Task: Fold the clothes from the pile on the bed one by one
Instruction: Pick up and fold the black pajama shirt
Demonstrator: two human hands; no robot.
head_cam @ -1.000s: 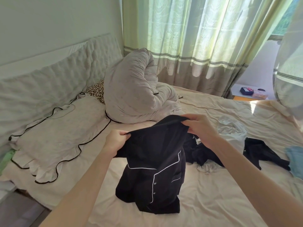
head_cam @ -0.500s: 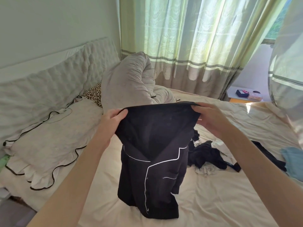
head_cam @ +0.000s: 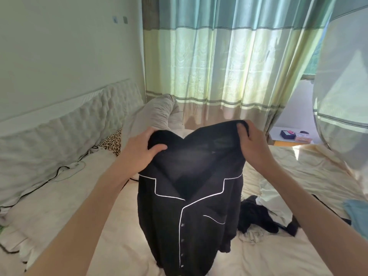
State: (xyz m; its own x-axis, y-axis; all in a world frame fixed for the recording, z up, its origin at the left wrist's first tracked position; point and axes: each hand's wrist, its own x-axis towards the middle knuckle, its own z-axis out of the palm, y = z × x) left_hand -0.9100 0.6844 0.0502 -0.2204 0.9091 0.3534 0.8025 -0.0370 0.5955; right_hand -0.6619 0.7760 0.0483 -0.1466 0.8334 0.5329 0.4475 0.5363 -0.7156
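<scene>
A black pyjama shirt (head_cam: 191,212) with white piping and a buttoned front hangs in the air over the bed (head_cam: 99,226), its front facing me. My left hand (head_cam: 142,150) grips its upper left edge, fingers curled into the fabric. My right hand (head_cam: 252,144) grips the upper right edge, held a little higher. The shirt's hem reaches down to the sheet. The pile of clothes (head_cam: 260,214), black and white pieces, lies on the bed to the right of the shirt, partly hidden behind my right arm.
A rolled grey duvet (head_cam: 151,116) and a leopard-print pillow (head_cam: 112,143) lie by the padded headboard (head_cam: 59,132). A light blue garment (head_cam: 358,214) is at the right edge. Curtains (head_cam: 229,62) hang behind; a bedside table (head_cam: 292,135) holds small items.
Both hands have raised the shirt higher and turned its front toward me; the view has tilted up toward the curtains.
</scene>
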